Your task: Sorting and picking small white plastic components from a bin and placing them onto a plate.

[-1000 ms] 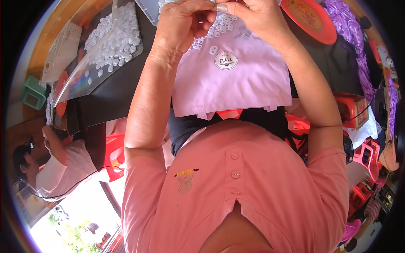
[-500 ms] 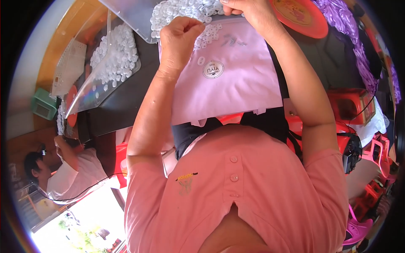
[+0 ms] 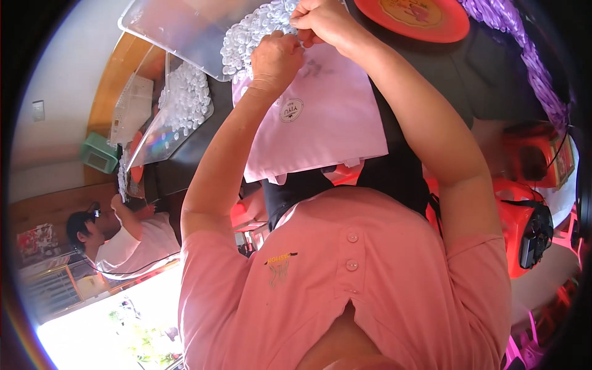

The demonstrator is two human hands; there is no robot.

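My left hand (image 3: 275,60) is closed, its fingers curled and pinched, over the far edge of a pink cloth (image 3: 327,132) with a round printed label. Close beside its fingertips, my right hand (image 3: 325,23) is closed in a pinch too. Whatever lies in either pinch is hidden or too small to make out. A heap of small whitish plastic pieces (image 3: 243,46) lies at the far side, just left of my hands, in a clear plastic tray (image 3: 176,52). Some small grey slivers (image 3: 320,66) rest on the cloth below my right hand.
Beyond my right arm lies a red round plate (image 3: 453,28), with a purple strand bundle (image 3: 535,80) farther right. Another heap of whitish pieces (image 3: 186,92) sits at the left, near a green basket (image 3: 98,153). A co-worker (image 3: 132,237) sits at the left. Red stools (image 3: 515,206) stand at the right.
My right hand has moved left and down until it nearly meets my left hand. My left hand has lowered slightly toward the cloth. The whole view has shifted a little.
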